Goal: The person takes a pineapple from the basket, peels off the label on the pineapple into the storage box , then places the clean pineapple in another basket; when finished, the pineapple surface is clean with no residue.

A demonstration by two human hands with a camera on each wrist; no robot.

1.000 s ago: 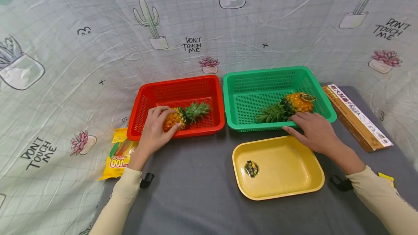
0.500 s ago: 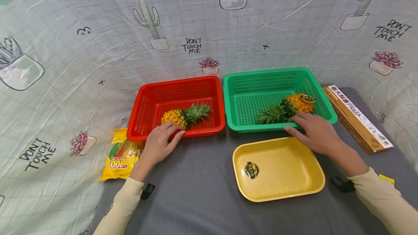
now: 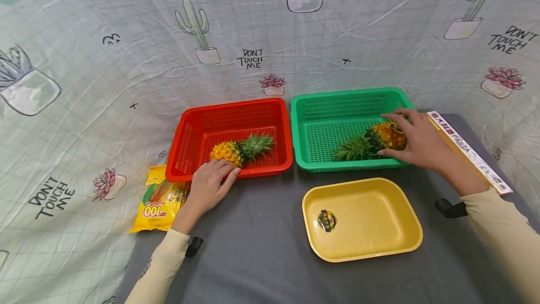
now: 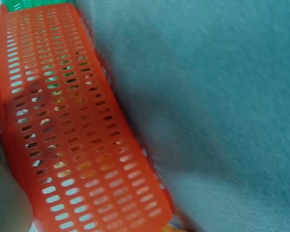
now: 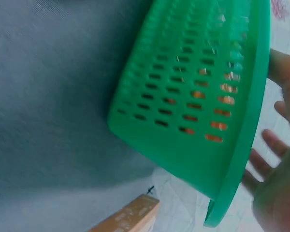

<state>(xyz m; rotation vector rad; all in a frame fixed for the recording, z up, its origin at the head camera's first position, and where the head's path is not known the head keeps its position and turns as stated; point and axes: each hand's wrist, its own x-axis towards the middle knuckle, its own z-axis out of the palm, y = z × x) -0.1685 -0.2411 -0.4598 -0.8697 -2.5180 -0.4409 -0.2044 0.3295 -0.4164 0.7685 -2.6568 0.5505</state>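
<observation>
A small pineapple [image 3: 227,153] with a green crown lies in the red basket [image 3: 236,109]. My left hand [image 3: 211,183] rests at that basket's front rim, its fingers reaching over it beside the fruit; the fingertips are partly hidden. In the left wrist view, only a piece of the hand [image 4: 7,193] shows beside the basket wall. A second pineapple [image 3: 384,137] lies in the green basket [image 3: 337,97], its crown toward the left. My right hand [image 3: 422,142] hovers over that basket's right end, thumb and fingers spread around the pineapple's base; contact is unclear.
A yellow tray [image 3: 363,219] with a round sticker stands in front of the green basket. On the right lies a long pasta box [image 3: 472,154], partly behind my right arm. A yellow snack bag [image 3: 158,201] lies left of the red basket.
My left hand has drawn back from the pineapple to the red basket's front rim. My right hand has lifted off the green basket's front rim and moved right and up, spreading over its pineapple.
</observation>
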